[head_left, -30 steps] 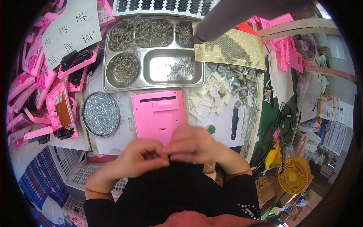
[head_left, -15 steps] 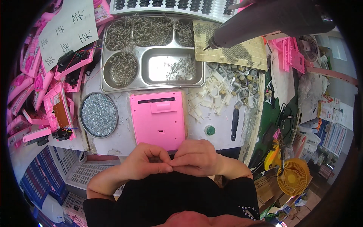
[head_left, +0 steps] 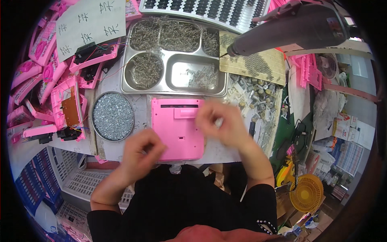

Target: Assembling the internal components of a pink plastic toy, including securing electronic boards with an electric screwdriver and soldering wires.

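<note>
**Two hands over a pink shell at an assembly bench**

Head view: a flat pink plastic shell [head_left: 177,129] lies back-up at the near edge of the bench [head_left: 139,111], square in front of the person, likely so both hands can reach it. The right hand [head_left: 219,123] hovers over the shell's right edge, motion-blurred; something small and pale seems pinched at its fingertips, but whether that grip is closed on a part I cannot tell. The left hand [head_left: 143,151] is loosely curled at the shell's lower left corner, fingers bent inward; it may hold something tiny, and again the picture does not settle it.

Supplies sit in an arc just beyond the shell, apparently for short reaches. One steel tray [head_left: 173,56] with five compartments holds small metal parts, the lower right compartment far emptier than the rest. One round tin of screws [head_left: 113,116] stands just left of the shell. To the right, a loose heap of pale small components [head_left: 254,90] spreads over the bench, with a perforated board [head_left: 258,64] behind it. One grey powered driver [head_left: 290,28] hangs above the tray's right end, tip down, seemingly kept overhead for quick grabbing. Many more pink housings [head_left: 64,101], some with wires and boards showing, are stacked at the left; too tangled to count. One yellow fan [head_left: 308,193] stands low at the right.
</note>
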`<state>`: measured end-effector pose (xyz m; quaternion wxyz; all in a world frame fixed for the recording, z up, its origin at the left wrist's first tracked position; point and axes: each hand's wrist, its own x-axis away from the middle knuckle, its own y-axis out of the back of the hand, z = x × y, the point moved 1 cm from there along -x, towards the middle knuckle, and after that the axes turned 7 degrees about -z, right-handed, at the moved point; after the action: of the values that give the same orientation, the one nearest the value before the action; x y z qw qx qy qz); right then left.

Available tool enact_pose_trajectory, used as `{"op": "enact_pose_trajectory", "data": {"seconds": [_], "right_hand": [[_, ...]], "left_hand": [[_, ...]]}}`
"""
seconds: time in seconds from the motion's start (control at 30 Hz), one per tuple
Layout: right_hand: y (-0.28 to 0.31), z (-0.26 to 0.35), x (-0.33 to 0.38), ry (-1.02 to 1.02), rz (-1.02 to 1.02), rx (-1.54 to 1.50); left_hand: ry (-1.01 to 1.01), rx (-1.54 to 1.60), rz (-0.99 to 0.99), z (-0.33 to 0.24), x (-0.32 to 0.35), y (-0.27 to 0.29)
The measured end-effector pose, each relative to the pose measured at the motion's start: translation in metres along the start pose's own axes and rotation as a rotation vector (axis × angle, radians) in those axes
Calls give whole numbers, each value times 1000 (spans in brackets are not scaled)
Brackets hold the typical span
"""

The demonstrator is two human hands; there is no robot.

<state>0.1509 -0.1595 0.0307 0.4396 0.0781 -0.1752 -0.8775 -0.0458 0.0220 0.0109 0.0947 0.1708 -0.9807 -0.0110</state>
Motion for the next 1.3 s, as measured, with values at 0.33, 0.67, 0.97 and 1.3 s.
{"op": "enact_pose_trajectory", "data": {"seconds": [0.33,0.67,0.97,1.3], "right_hand": [[29,-21,-51,-23,159,431],[25,-5,-44,392,264,845],[61,-16,19,298,-128,574],[79,3,28,303,-247,588]], "left_hand": [[-98,-280,-292,3,-28,27],[-289,-558,-278,4,-41,16],[-429,-1034,-80,-8,-54,9],[-417,-1229,305,-29,-96,14]]}}
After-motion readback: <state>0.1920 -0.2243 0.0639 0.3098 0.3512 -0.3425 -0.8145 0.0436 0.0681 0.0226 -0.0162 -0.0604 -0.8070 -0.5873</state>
